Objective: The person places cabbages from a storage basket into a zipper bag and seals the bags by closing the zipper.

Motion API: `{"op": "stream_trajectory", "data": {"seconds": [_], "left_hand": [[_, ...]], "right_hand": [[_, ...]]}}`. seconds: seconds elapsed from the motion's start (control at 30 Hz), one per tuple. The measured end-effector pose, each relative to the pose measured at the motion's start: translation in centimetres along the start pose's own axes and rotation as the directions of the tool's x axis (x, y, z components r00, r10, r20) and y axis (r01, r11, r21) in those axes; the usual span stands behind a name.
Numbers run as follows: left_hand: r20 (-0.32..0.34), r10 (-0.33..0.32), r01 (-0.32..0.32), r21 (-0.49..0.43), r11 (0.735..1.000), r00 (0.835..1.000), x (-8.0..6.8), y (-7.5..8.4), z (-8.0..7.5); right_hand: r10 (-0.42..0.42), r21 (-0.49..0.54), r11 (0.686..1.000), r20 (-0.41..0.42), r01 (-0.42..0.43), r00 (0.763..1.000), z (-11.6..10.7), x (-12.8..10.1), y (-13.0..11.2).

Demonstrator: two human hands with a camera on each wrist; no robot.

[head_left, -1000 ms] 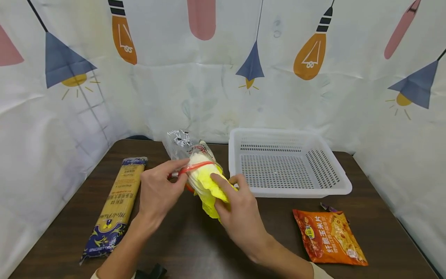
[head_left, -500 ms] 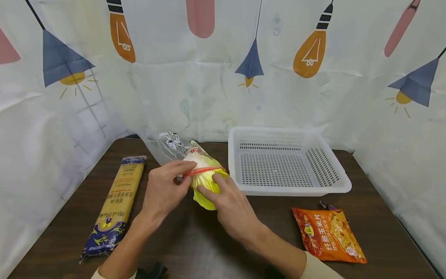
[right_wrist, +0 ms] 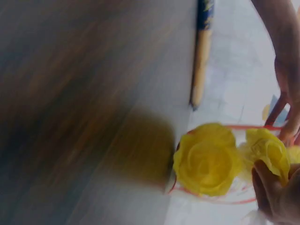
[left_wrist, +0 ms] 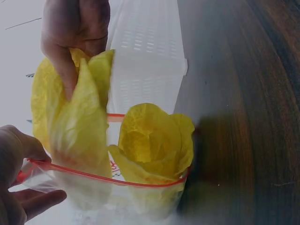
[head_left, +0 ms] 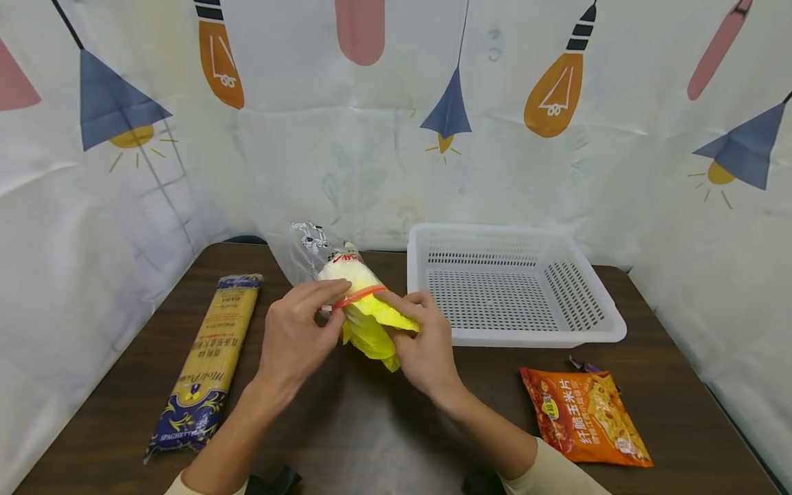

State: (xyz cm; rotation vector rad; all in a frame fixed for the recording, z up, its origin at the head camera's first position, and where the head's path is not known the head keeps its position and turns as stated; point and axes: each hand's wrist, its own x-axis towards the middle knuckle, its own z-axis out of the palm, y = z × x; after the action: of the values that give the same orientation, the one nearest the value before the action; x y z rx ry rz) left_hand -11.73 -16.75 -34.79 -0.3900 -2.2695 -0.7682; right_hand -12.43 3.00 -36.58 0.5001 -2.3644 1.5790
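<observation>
A clear zip bag with a red strip at its mouth lies slanted at mid-table. Two yellow, leafy heads that look like baby napa cabbages are in it, tops poking out past the strip. My left hand pinches the strip's left end between thumb and fingers. With its thumb and fingers, my right hand grips the leafy top of one cabbage. The other cabbage sits beside it, nearer the table, untouched by either hand. White lower parts show through the plastic.
Behind and to the right stands a white perforated basket. A spaghetti packet lies along the left side. An orange snack bag lies front right, with a small purple packet behind it. Printed cloth hangs around the table.
My right hand loosened from the yellow leaves, its fingers spread at the bag's mouth, and now grips leaves again. My left hand kept its pinch while shifting slightly right with the bag.
</observation>
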Motion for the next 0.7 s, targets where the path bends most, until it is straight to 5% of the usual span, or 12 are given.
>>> {"op": "stream_trajectory", "data": {"seconds": [0.13,0.3,0.43,0.53,0.7], "left_hand": [[-0.021,0.010,-0.010,0.007,1.000,1.000,0.1,-0.2,-0.2],[-0.012,-0.003,0.003,-0.017,1.000,1.000,0.1,-0.2,-0.4],[0.000,-0.012,0.012,-0.047,0.999,1.000,0.2,-0.2,-0.5],[-0.006,-0.016,0.016,-0.054,0.998,1.000,0.3,-0.3,-0.5],[-0.002,-0.038,0.038,-0.051,0.998,0.999,0.3,-0.2,-0.7]], "right_hand": [[0.026,0.044,0.999,0.009,-0.026,1.000,0.4,-0.1,-0.2],[-0.110,-0.124,0.986,0.018,0.112,0.994,1.3,-0.3,-0.2],[-0.206,-0.293,0.933,0.034,0.206,0.978,1.6,-0.3,-0.4],[-0.180,-0.345,0.920,0.050,0.187,0.982,1.6,-0.2,-0.8],[-0.043,-0.222,0.973,0.089,0.062,0.995,1.4,0.0,-1.1]]}}
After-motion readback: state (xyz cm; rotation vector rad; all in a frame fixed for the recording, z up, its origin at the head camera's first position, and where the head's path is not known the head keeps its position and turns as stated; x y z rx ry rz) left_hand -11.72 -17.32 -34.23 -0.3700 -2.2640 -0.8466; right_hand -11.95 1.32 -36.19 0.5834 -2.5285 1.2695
